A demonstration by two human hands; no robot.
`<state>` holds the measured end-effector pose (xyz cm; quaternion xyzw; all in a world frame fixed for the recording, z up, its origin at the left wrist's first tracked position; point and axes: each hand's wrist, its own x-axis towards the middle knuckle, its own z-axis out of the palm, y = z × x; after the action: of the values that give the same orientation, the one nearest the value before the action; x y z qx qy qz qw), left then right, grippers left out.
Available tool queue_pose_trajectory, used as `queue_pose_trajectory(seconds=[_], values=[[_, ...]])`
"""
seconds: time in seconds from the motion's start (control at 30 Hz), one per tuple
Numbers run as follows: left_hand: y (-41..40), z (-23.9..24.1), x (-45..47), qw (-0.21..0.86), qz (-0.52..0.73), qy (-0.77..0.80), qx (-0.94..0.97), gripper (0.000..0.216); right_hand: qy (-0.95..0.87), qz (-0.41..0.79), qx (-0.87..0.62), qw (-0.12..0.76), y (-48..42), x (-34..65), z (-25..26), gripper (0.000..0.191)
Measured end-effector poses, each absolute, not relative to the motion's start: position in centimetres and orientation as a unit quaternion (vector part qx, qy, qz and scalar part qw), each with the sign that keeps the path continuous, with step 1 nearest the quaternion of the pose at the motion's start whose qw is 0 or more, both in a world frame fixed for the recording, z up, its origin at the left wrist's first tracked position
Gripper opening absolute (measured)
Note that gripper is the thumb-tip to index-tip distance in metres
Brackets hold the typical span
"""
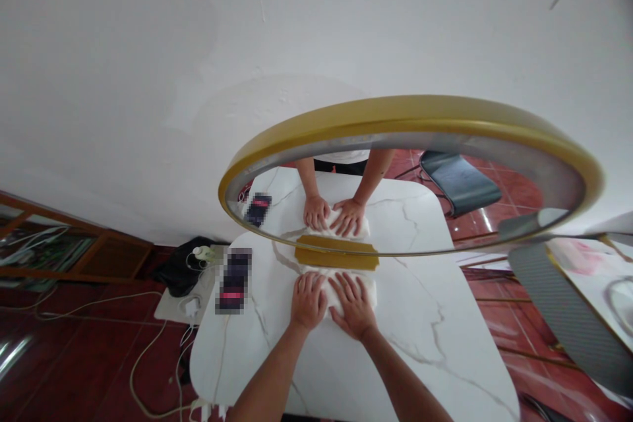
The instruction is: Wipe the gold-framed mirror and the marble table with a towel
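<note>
A white, folded, soft-looking cloth [336, 301] lies on the white marbled table [420, 323], though I cannot tell whether it is fabric or paper. My left hand [308, 300] rests flat over its left part, fingers stretched forward and fairly close together. On the right part, my right hand [353, 305] presses down with its fingers spread. The palms hide much of the cloth. Just beyond the fingertips is the gold base [336, 254] of a round, gold-framed mirror [410, 112], which reflects both hands and the cloth.
A phone-like object [234, 281], blurred out, lies on the table's left side. Cables [132, 369], a black bag [185, 267] and a small white stand are at the left. A ribbed grey chair-like piece [573, 316] stands at the right, by another white surface. A wall rises behind the mirror.
</note>
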<state>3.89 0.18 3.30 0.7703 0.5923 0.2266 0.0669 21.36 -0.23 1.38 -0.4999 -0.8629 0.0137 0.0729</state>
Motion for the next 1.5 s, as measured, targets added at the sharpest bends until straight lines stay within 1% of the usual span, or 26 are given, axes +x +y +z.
queue_pose_trajectory(seconds=[0.47, 0.8, 1.23, 1.5], values=[[-1.1, 3.4, 3.9, 0.069, 0.245, 0.595, 0.762, 0.035, -0.856, -0.011, -0.512, 0.069, -1.7, 20.8, 2.0, 0.068], [-6.9, 3.5, 2.7, 0.069, 0.238, 0.607, 0.755, 0.036, -0.868, -0.006, -0.491, 0.074, -6.8, 20.0, 1.8, 0.069], [-13.9, 3.0, 2.0, 0.029, 0.234, 0.606, 0.759, 0.037, -0.873, 0.016, -0.483, 0.072, -14.0, 19.4, 1.9, 0.071], [-15.3, 2.2, 2.2, 0.016, 0.238, 0.598, 0.765, 0.039, -0.876, 0.026, -0.478, 0.06, -15.6, 19.9, 1.9, 0.071]])
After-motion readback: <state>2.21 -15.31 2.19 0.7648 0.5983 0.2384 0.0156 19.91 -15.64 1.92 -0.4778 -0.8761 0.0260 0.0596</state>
